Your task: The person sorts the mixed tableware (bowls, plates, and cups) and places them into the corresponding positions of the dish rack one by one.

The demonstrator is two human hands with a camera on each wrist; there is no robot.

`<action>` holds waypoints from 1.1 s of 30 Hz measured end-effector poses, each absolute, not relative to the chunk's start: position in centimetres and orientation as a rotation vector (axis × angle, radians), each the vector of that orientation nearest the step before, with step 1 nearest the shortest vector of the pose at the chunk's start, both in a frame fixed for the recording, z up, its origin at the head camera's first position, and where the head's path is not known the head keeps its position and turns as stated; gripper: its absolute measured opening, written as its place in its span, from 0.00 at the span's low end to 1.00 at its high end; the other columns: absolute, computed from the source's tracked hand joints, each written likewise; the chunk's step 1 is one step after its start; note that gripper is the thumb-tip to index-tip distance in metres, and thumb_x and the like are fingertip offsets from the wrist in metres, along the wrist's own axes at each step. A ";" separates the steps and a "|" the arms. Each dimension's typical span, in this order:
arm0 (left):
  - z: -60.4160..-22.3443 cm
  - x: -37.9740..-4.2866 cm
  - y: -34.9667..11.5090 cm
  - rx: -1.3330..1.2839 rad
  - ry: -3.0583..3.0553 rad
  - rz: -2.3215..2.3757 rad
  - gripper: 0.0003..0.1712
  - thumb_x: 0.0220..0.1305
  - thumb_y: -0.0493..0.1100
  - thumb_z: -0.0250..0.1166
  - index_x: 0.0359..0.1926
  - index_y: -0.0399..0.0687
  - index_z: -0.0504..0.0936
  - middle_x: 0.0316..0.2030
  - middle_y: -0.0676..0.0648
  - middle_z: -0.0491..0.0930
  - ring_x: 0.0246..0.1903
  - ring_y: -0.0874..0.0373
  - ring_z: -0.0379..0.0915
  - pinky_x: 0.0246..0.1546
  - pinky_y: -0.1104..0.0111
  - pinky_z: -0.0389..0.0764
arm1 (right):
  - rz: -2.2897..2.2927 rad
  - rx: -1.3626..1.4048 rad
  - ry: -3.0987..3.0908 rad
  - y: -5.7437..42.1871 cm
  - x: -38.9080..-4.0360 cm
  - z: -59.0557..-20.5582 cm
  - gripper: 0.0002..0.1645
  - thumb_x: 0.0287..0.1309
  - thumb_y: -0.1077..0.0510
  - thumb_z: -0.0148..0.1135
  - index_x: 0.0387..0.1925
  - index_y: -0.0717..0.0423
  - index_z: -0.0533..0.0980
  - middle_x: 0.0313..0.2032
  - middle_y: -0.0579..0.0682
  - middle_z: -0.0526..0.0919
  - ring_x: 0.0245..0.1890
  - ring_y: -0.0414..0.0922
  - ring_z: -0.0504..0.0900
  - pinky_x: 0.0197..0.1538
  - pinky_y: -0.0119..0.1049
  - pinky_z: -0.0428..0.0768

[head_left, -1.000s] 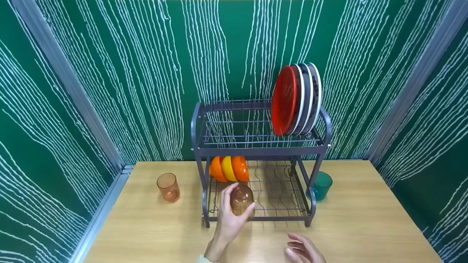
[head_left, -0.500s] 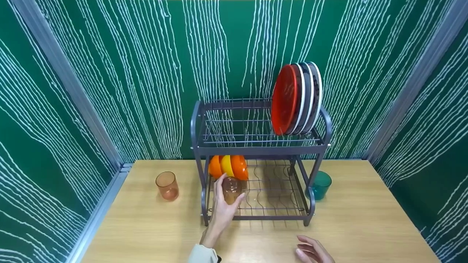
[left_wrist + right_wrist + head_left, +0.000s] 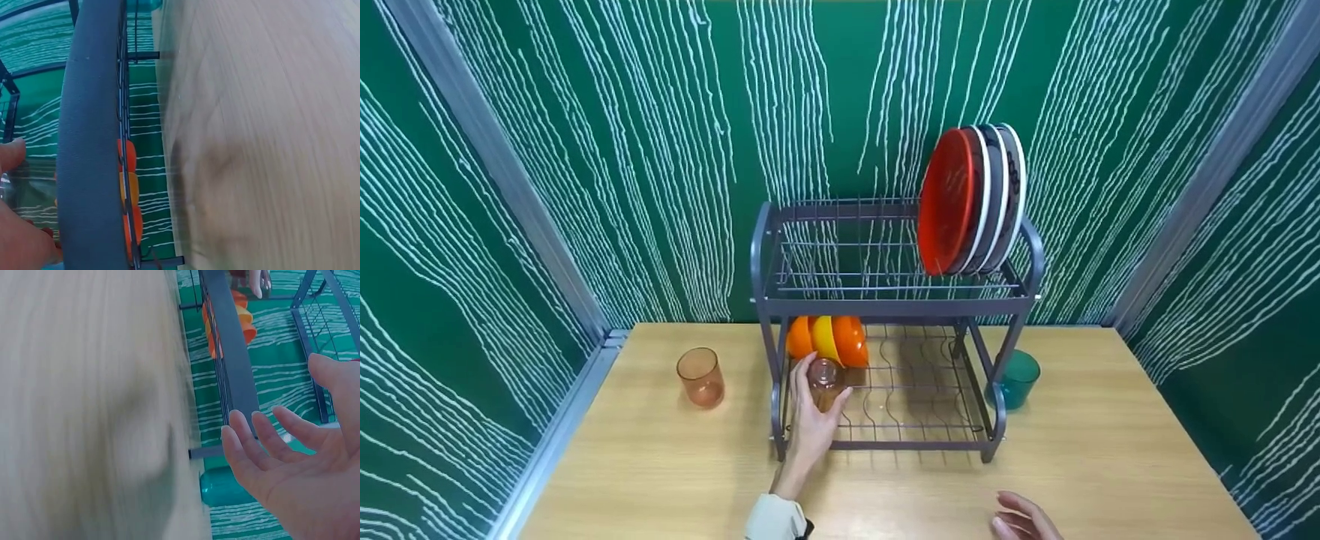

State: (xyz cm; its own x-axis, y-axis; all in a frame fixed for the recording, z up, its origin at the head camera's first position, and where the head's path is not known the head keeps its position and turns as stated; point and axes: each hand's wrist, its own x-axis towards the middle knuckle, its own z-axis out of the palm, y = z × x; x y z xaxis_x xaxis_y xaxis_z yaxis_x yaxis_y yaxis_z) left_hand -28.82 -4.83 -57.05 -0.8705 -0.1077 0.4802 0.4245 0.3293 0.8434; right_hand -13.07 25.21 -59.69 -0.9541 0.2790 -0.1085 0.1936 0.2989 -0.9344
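Note:
My left hand (image 3: 812, 429) grips a clear brownish drinking glass (image 3: 827, 382) between thumb and fingers, over the front left of the dish rack's lower tier. The glass seems to be bottom up; whether it touches the wires I cannot tell. Just behind it, orange and yellow bowls (image 3: 851, 341) stand on edge in a row. In the left wrist view a rack bar hides part of the glass (image 3: 31, 188) and the hand. Low on the right, my right hand (image 3: 1026, 517) hovers in front of the rack, its fingers loosely bent and holding nothing.
A dark two-tier dish rack (image 3: 896, 307) stands on the wooden table (image 3: 645, 465). Several plates (image 3: 949, 202), a red one foremost, stand at the upper tier's right. An orange-tinted glass (image 3: 701, 379) is left of the rack, a green glass (image 3: 1020, 380) right of it.
My left hand has carried the brownish glass leftward and a little farther back, towards the bowls. The right hand has drifted right and slightly down in the head view, still holding nothing.

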 end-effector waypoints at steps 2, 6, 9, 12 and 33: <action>-57.2 -28.9 -4.9 -0.266 -2.154 -1.566 0.45 0.57 0.49 0.68 0.70 0.57 0.52 0.68 0.53 0.54 0.67 0.56 0.52 0.68 0.52 0.53 | 1.811 -0.480 -2.446 26.0 -13.3 -60.0 0.59 0.34 0.25 0.67 0.60 0.62 0.68 0.58 0.62 0.72 0.50 0.43 0.77 0.48 0.28 0.76; -57.4 -29.0 -5.1 -0.235 -2.162 -1.589 0.45 0.57 0.49 0.68 0.70 0.58 0.52 0.68 0.53 0.54 0.67 0.56 0.51 0.68 0.51 0.51 | 1.873 -0.570 -2.477 27.3 -13.7 -60.0 0.64 0.31 0.22 0.66 0.63 0.59 0.64 0.62 0.60 0.68 0.55 0.49 0.74 0.52 0.32 0.76; -57.5 -29.2 -5.1 -0.227 -2.144 -1.597 0.46 0.56 0.48 0.69 0.70 0.54 0.53 0.68 0.52 0.55 0.67 0.55 0.52 0.68 0.52 0.51 | 1.871 -0.585 -2.478 27.8 -13.7 -59.7 0.59 0.38 0.25 0.66 0.64 0.58 0.64 0.62 0.59 0.68 0.55 0.47 0.73 0.52 0.30 0.75; -57.5 -29.4 -5.1 -0.212 -2.131 -1.588 0.47 0.55 0.46 0.70 0.70 0.50 0.53 0.67 0.50 0.56 0.67 0.54 0.52 0.68 0.53 0.52 | 1.862 -0.590 -2.470 27.8 -13.6 -59.5 0.56 0.42 0.28 0.66 0.64 0.58 0.64 0.62 0.58 0.68 0.51 0.37 0.74 0.49 0.24 0.74; -57.7 -29.8 -5.6 -0.180 -2.143 -1.502 0.51 0.54 0.45 0.71 0.72 0.50 0.50 0.69 0.45 0.55 0.67 0.50 0.52 0.67 0.50 0.53 | 1.909 -0.608 -2.362 27.6 -13.5 -60.4 0.54 0.38 0.33 0.72 0.60 0.62 0.67 0.59 0.61 0.70 0.42 0.29 0.76 0.44 0.26 0.77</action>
State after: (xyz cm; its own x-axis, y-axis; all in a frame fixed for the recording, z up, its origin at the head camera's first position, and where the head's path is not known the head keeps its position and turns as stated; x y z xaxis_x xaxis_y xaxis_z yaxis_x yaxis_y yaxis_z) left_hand -29.85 -5.63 -57.73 -0.8599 -0.1792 0.4780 0.3881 0.3789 0.8401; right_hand -13.49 27.59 -60.42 -0.9219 0.3265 -0.2083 0.2721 0.1633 -0.9483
